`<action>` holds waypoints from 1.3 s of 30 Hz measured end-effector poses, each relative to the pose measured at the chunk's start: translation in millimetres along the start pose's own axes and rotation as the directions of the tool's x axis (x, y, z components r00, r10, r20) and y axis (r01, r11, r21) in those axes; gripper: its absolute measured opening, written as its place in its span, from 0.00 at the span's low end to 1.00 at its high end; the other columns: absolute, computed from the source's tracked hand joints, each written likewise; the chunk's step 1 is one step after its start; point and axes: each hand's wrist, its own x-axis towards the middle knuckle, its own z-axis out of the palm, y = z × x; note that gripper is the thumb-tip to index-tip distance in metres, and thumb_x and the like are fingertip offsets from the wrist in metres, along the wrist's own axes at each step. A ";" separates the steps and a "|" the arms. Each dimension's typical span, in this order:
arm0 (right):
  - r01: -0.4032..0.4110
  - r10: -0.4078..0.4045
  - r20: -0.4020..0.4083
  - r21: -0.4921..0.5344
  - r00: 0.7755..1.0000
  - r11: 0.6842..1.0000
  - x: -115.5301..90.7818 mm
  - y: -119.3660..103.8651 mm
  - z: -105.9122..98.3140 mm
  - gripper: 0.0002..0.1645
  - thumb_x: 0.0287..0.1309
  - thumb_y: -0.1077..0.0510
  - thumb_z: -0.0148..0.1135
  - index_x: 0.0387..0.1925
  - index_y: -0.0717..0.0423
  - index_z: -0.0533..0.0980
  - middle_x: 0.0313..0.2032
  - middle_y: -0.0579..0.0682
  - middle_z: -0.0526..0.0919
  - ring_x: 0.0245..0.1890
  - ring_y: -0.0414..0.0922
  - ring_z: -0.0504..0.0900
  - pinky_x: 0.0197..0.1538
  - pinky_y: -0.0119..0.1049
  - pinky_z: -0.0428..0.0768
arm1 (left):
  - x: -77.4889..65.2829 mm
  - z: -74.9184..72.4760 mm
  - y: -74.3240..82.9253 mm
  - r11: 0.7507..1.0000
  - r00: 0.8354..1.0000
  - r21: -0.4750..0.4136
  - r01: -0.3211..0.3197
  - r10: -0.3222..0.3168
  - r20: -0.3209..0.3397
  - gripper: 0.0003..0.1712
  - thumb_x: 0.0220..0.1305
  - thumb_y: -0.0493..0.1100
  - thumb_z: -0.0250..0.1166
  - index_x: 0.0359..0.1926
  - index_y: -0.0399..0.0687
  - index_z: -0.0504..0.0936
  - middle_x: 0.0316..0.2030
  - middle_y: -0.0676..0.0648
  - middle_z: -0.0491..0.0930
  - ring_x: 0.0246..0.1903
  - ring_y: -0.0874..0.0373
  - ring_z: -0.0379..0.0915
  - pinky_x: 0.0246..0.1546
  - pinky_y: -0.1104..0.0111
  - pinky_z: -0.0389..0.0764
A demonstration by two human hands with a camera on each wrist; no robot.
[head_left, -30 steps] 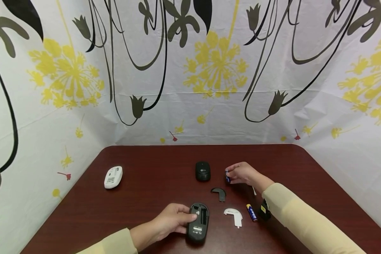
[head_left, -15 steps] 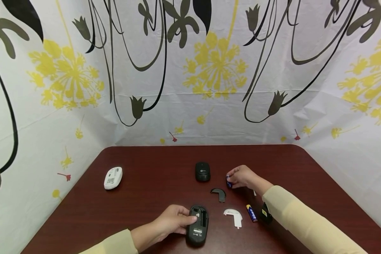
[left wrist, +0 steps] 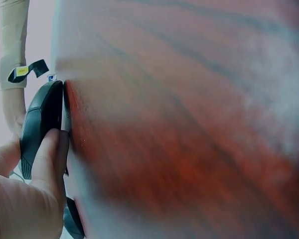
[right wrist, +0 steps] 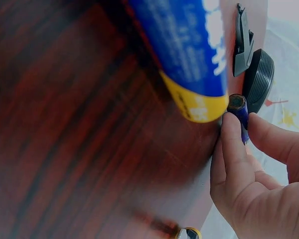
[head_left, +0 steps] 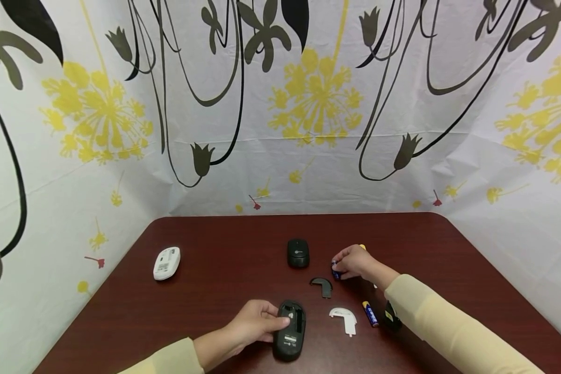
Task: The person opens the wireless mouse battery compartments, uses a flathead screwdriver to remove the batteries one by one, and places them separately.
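A black computer mouse (head_left: 290, 340) lies underside up, its battery slot uncovered. My left hand (head_left: 258, 323) grips it from the left side, thumb across the underside; in the left wrist view the mouse (left wrist: 41, 122) appears edge-on between thumb and fingers. To the right and farther back, my right hand (head_left: 357, 261) pinches a blue battery (head_left: 335, 272) between thumb and fingertips. The right wrist view shows that battery's dark end (right wrist: 237, 102) poking out above the fingertips. Another battery (head_left: 370, 314), blue with a yellow end, lies nearer the front, left of the right forearm.
A dark battery cover (head_left: 324, 285) and a white battery cover (head_left: 345, 318) lie between the hands. Another black mouse (head_left: 298, 253) sits behind them. At the left is an upturned white mouse (head_left: 167, 263). One battery's yellow end (head_left: 362, 247) shows behind the right hand.
My right hand has come slightly nearer with the battery, and another battery's yellow end now shows behind it. My left hand and its mouse have hardly moved.
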 end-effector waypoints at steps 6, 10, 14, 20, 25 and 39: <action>-0.002 0.002 -0.007 -0.020 1.000 1.000 0.0 0.6 1.5 0.11 0.57 0.74 0.62 0.43 0.76 0.76 0.35 0.59 0.82 0.37 0.48 0.82 0.40 0.46 0.84 | 1.0 -0.7 0.3 0.999 1.000 0.032 0.003 -0.003 -0.003 0.13 0.58 0.35 0.70 0.39 0.29 0.77 0.29 0.43 0.83 0.30 0.52 0.82 0.30 0.60 0.85; 0.000 0.000 -0.005 -0.037 1.000 0.999 1.7 2.3 2.2 0.13 0.57 0.73 0.62 0.45 0.76 0.77 0.35 0.59 0.83 0.38 0.50 0.83 0.40 0.45 0.84 | 1.2 -0.9 -1.3 1.000 1.000 0.029 -0.014 0.014 0.001 0.13 0.58 0.34 0.71 0.38 0.28 0.77 0.28 0.42 0.83 0.29 0.51 0.83 0.29 0.59 0.85; 0.003 -0.003 -0.008 -0.044 1.000 0.999 3.2 4.2 2.3 0.13 0.57 0.73 0.63 0.45 0.76 0.77 0.35 0.58 0.83 0.38 0.50 0.84 0.40 0.45 0.84 | 1.3 -1.9 -1.8 0.998 1.000 0.053 -0.015 0.016 -0.003 0.13 0.57 0.35 0.71 0.37 0.29 0.78 0.27 0.42 0.83 0.27 0.51 0.83 0.27 0.60 0.85; 0.018 -0.020 -0.018 -0.064 1.000 0.998 2.2 4.6 1.0 0.11 0.57 0.72 0.63 0.43 0.75 0.78 0.34 0.57 0.83 0.36 0.51 0.84 0.38 0.44 0.85 | -1.3 -2.9 0.3 0.998 1.000 0.068 0.004 -0.004 0.006 0.13 0.56 0.36 0.72 0.34 0.30 0.77 0.23 0.41 0.81 0.18 0.55 0.80 0.21 0.63 0.84; 0.026 -0.028 -0.025 -0.080 0.999 0.996 1.4 4.0 0.4 0.10 0.57 0.72 0.64 0.42 0.74 0.78 0.34 0.57 0.83 0.35 0.51 0.84 0.38 0.44 0.85 | -3.0 -2.1 -1.2 0.997 1.000 0.075 -0.013 0.013 0.013 0.13 0.57 0.36 0.72 0.33 0.31 0.76 0.21 0.41 0.80 0.14 0.57 0.77 0.17 0.64 0.83; 0.000 -0.002 -0.023 -0.092 1.000 0.996 2.5 4.0 -1.0 0.10 0.57 0.70 0.65 0.40 0.73 0.79 0.35 0.58 0.83 0.37 0.50 0.83 0.38 0.44 0.85 | -3.3 -4.6 2.9 0.992 0.998 0.114 0.048 -0.053 0.039 0.13 0.59 0.38 0.71 0.30 0.32 0.77 0.21 0.39 0.78 0.15 0.54 0.80 0.17 0.64 0.83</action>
